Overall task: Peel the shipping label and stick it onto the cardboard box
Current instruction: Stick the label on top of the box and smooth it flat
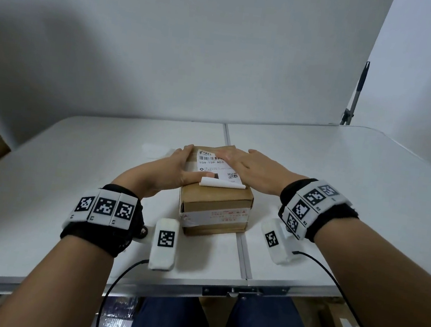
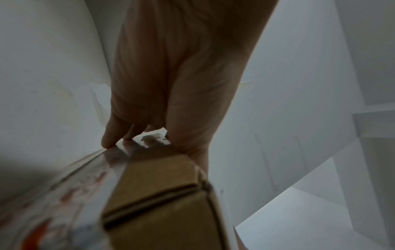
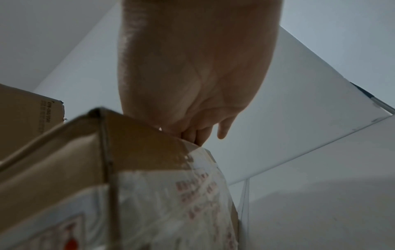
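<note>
From the head view your right hand [image 1: 246, 169] lies flat, smoothing the shipping label [image 1: 215, 167] onto the cardboard box [image 1: 215, 206] at mid-table, its near edge curled, while the left wrist view shows your left hand [image 2: 169, 94] cupping the box's side to steady it, and the right wrist view shows straight fingers [image 3: 200, 133] pressing on top.

Bare forearms, black wrist wraps with coded tags

Each wrist wears a black fabric band [image 1: 103, 220] topped by white tiles printed with black square codes; the other band [image 1: 317, 207] sits right of centre. A white padded block [image 1: 164, 243] with a black cable hangs beside each. Blue trousers [image 1: 217, 325] fill the bottom edge.
</note>
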The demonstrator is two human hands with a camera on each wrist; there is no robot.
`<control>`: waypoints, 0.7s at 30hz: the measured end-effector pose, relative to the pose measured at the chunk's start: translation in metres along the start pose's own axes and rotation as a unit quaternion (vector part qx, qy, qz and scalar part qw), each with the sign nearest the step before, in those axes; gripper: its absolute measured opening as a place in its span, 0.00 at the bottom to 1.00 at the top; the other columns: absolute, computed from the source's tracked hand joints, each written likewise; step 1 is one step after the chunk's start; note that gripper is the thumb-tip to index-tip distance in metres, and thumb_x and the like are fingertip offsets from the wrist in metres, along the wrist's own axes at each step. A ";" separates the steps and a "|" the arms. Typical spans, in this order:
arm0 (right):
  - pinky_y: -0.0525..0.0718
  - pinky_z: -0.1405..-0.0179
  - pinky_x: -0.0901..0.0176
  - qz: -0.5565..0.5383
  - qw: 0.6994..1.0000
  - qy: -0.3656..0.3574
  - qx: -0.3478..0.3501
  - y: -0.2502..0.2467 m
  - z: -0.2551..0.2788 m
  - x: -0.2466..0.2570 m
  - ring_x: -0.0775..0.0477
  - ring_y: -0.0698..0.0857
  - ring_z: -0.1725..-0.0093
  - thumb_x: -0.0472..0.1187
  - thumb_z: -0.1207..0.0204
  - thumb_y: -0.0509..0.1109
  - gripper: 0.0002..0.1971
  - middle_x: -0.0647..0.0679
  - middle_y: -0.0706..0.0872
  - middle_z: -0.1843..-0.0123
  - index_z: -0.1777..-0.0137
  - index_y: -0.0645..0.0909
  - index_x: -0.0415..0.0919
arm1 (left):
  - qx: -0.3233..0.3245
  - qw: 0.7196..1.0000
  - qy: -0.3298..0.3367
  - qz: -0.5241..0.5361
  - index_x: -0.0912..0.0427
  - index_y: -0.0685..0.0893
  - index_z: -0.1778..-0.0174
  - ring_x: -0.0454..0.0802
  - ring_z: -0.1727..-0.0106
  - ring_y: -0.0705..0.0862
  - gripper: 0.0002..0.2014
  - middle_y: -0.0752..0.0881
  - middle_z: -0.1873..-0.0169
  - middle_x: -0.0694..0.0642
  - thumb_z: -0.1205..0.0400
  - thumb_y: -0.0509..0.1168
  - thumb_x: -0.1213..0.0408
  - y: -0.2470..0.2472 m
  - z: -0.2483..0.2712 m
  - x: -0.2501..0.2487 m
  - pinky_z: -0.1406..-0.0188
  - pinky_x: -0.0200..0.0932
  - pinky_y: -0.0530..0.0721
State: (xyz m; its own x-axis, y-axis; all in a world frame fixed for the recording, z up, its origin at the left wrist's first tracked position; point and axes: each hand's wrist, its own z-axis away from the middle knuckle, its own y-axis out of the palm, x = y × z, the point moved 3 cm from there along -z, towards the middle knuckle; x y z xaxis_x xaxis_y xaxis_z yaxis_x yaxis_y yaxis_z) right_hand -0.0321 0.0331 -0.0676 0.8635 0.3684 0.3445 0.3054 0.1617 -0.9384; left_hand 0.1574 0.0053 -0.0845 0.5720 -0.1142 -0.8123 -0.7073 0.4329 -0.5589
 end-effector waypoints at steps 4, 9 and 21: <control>0.56 0.17 0.51 -0.025 1.000 0.009 -0.006 0.002 0.004 -0.008 0.52 0.63 0.17 0.58 0.14 0.38 0.27 0.57 0.58 0.14 0.16 0.55 0.57 | -0.008 1.000 0.002 -0.011 0.43 0.60 0.20 0.51 0.26 0.72 0.49 0.70 0.27 0.48 0.36 0.74 0.37 0.000 0.002 -0.003 0.24 0.54 0.72; 0.57 0.17 0.52 -0.030 0.999 0.014 -0.016 0.003 0.011 -0.006 0.52 0.60 0.16 0.57 0.14 0.39 0.28 0.57 0.57 0.14 0.16 0.55 0.54 | 0.002 1.000 -0.002 -0.012 0.46 0.55 0.17 0.51 0.24 0.70 0.49 0.67 0.23 0.50 0.30 0.74 0.42 0.002 0.004 -0.005 0.24 0.50 0.70; 0.72 0.33 0.61 -0.049 0.998 0.017 -0.019 -0.008 0.014 0.008 0.53 0.78 0.32 0.58 0.14 0.44 0.26 0.52 0.71 0.20 0.20 0.67 0.54 | 0.018 1.000 -0.006 0.001 0.48 0.53 0.16 0.51 0.26 0.71 0.44 0.68 0.30 0.46 0.24 0.72 0.49 0.002 0.004 -0.007 0.29 0.44 0.72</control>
State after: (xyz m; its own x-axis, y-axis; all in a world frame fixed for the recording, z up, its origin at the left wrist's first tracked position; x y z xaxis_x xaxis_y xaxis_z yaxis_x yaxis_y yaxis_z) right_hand -0.0337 0.0479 -0.0571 0.8421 0.3209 0.4334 0.4027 0.1603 -0.9012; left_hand 0.1542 0.0107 -0.0794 0.5758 -0.1020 -0.8112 -0.6935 0.4646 -0.5507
